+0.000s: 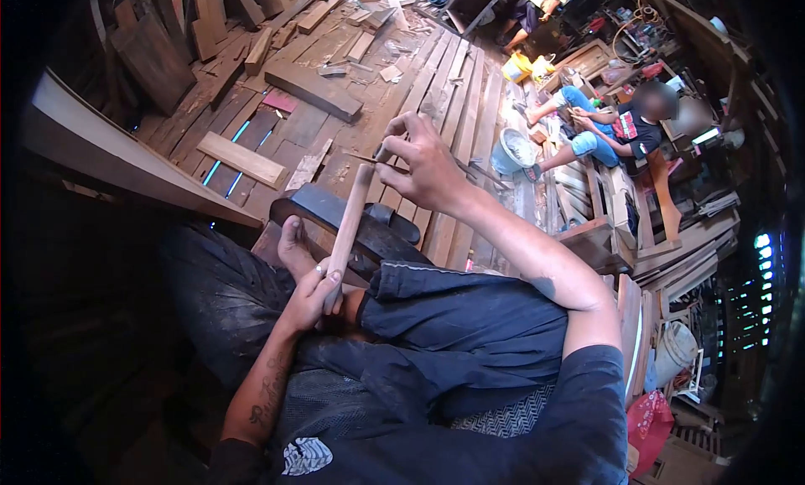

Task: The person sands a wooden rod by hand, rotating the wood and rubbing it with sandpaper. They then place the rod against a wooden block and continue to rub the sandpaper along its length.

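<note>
The plank floor (453, 82) spreads beyond the wooden stick (350, 219) and out to both sides of it. Well to the right of the stick sits another person (631, 131). The dark wooden block (312, 203) lies just behind the stick, which crosses in front of it. A bucket (505, 160) stands beyond the stick and to its right. The stick itself is between the two hands, its long axis slanting away from the wearer and slightly rightward. The left hand (312, 296) grasps its near end; the right hand (423, 165), fingers bent, is at its far end, contact unclear. A thin dark strip (359, 156) juts leftward past that far end; whether the right fingers pinch it I cannot tell.
</note>
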Tool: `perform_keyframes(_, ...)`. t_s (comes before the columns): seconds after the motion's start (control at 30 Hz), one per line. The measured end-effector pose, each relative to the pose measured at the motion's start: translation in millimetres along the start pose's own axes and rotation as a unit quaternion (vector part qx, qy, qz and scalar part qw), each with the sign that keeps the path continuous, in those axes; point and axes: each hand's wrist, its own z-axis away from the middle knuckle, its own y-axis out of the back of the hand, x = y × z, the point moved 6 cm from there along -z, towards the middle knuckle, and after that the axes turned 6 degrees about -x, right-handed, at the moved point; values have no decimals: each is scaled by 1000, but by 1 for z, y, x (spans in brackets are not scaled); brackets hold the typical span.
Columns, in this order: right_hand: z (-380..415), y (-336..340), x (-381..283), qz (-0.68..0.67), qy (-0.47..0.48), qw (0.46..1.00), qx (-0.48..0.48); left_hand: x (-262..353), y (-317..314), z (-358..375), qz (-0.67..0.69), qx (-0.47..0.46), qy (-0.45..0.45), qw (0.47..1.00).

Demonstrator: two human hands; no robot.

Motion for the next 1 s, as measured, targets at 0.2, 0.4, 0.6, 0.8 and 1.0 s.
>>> perform_keyframes(0.2, 8, -25, -9, -32, 48, 982, -181, 4, 0, -1, 11, -17, -22, 1000)
perform_keyframes(0.4, 12, -33, -6, -85, 18, 969, -229, 7, -2, 1, 22, -46, -11, 999)
perform_keyframes(0.6, 18, -47, -8, -62, -4, 957, -285, -6, 1, 1, -27, -48, 19, 998)
perform_keyframes(0.8, 17, -49, -29, -165, -23, 899, -404, 5, -6, 5, -1, -45, 8, 999)
perform_keyframes(1.0, 17, -40, -12, -84, -13, 953, -290, -1, 2, 1, -66, -36, -45, 996)
